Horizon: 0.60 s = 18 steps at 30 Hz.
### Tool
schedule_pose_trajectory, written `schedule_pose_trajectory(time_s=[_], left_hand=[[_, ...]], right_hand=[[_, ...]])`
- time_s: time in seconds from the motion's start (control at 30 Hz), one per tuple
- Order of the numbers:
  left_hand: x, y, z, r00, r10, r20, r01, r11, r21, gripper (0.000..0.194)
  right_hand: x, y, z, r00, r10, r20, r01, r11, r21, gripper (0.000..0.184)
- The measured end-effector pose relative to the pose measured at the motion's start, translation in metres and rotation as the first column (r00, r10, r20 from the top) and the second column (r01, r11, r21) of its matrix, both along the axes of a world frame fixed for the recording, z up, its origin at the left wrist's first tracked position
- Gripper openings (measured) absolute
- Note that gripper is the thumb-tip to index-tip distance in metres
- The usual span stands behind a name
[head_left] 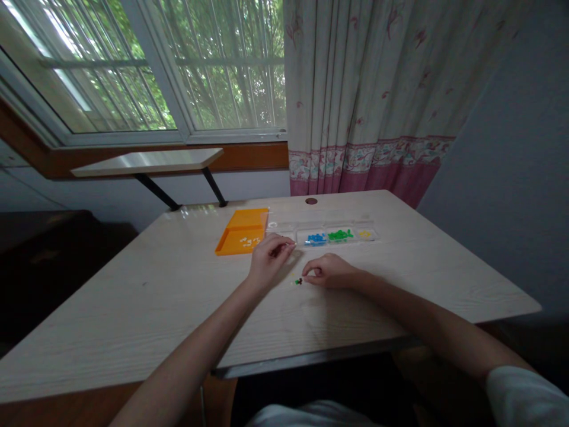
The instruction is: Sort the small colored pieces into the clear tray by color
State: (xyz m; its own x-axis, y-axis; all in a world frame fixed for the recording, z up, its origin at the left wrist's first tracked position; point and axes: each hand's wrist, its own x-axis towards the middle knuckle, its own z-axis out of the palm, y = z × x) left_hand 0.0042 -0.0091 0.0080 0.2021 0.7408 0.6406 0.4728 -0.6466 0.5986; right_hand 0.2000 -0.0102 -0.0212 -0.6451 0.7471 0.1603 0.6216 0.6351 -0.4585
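My left hand [271, 254] hovers over the table just right of an orange case, thumb and forefinger pinched together. A tiny whitish piece [294, 244] shows at those fingertips; its exact shape is too small to tell. My right hand [329, 271] rests on the tabletop, its thumb and forefinger closed at a small cluster of green and dark pieces [299, 281]. A tiny yellow bit lies just behind that cluster. Beyond my hands, a clear compartment box [374, 235] holds blue pieces [315, 239], green pieces [340, 235] and a few yellow pieces [365, 233].
The open orange case [242, 218] has several white pieces [249, 241] in its near half. A raised shelf [151, 160] on black legs stands at the table's back left. Behind the wooden table [169, 308] are a window and a curtain [368, 89].
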Motion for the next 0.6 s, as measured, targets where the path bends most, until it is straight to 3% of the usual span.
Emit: schedule_pose_trajectory(time_s=[0.43,0.53,0.6], left_hand=[[-0.001,0.005,-0.001,0.999,0.036,-0.035,-0.037,0.999,-0.010,0.018],[-0.014,0.016,-0.001,0.979,0.135,-0.153,-0.138,0.990,-0.007,0.018],[-0.027,0.025,-0.003,0.930,0.266,-0.253,-0.270,0.963,0.018,0.016]], right_hand=[[-0.002,-0.004,0.004,0.999,0.035,-0.002,-0.035,0.998,-0.045,0.015],[-0.002,-0.003,0.001,0.999,0.035,-0.015,-0.035,0.999,-0.031,0.015],[-0.002,-0.003,-0.001,0.999,0.028,-0.030,-0.029,0.999,-0.031,0.015]])
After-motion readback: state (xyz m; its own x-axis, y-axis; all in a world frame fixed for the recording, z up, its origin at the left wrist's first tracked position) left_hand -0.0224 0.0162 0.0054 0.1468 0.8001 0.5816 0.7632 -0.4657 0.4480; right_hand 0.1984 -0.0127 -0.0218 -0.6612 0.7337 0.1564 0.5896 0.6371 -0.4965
